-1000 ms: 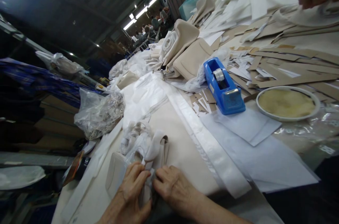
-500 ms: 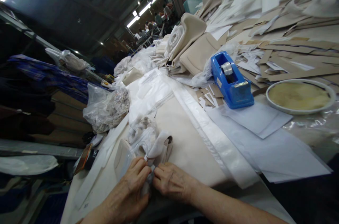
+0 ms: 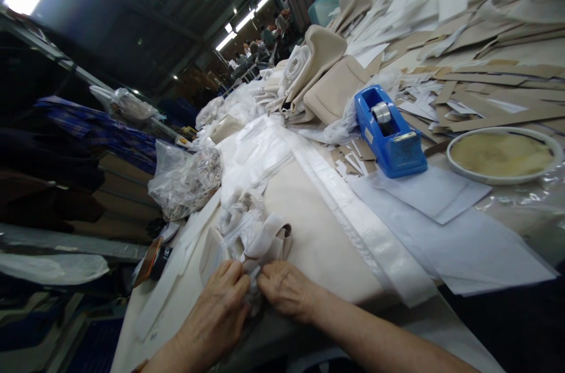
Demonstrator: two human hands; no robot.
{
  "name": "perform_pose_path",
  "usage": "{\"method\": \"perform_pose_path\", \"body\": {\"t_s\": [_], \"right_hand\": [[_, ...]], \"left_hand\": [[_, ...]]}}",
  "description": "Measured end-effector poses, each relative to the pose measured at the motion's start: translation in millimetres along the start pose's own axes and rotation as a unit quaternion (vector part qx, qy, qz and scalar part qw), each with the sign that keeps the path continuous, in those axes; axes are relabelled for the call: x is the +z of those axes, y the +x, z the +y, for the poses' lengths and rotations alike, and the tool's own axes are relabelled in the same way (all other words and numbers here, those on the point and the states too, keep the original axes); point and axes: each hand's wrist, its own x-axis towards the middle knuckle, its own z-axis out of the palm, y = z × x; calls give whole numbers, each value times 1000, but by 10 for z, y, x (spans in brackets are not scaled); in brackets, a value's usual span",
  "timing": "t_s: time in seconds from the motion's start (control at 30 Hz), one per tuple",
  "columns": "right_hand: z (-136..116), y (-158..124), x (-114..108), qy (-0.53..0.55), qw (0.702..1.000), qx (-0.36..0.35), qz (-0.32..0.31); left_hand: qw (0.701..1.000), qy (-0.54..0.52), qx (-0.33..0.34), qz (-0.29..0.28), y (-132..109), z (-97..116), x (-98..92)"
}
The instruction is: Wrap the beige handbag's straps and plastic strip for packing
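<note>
Near the front edge of the table lies a small beige bag (image 3: 210,254), largely covered by crumpled white wrapping (image 3: 265,239). Its far part is bunched into a loose, wrapped coil, perhaps a strap. My left hand (image 3: 220,301) is closed, pinching the wrapping at the bag's near side. Close by on the right, my right hand (image 3: 286,292) is also closed, its curled fingers on the same wrapping. The fingertips of both hands are partly hidden, and a bit of white material shows between them.
Right of the hands are long white plastic sleeves (image 3: 353,232), white sheets (image 3: 468,249), a blue tape dispenser (image 3: 391,132) and a round dish (image 3: 503,156). Beige bags (image 3: 329,87) and cut strips lie farther back. A clear plastic bag (image 3: 185,179) sits at the left edge.
The whole view has shifted slightly. Both hands stay closed at the near side of the wrapped bag, with the fingers moved a little; the wrapping between them looks more gathered.
</note>
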Motion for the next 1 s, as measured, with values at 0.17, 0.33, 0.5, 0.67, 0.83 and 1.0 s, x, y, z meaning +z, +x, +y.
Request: {"method": "perform_pose_path", "body": {"t_s": [0.17, 0.33, 0.5, 0.67, 0.83, 1.0], "right_hand": [[19, -21, 4, 19, 999, 41, -8], [27, -42, 20, 43, 996, 82, -7], [38, -69, 50, 59, 992, 113, -1], [5, -114, 37, 71, 992, 100, 26], [-114, -74, 123, 65, 991, 108, 55], [-139, -13, 256, 48, 984, 148, 85]], "left_hand": [[998, 35, 15, 49, -67, -137, 59], [989, 77, 64, 107, -123, -260, 166], [974, 73, 141, 160, -128, -283, 70], [953, 69, 188, 228, -108, -318, 98], [940, 56, 200, 271, -107, -353, 213], [937, 55, 202, 278, -121, -320, 168]]}}
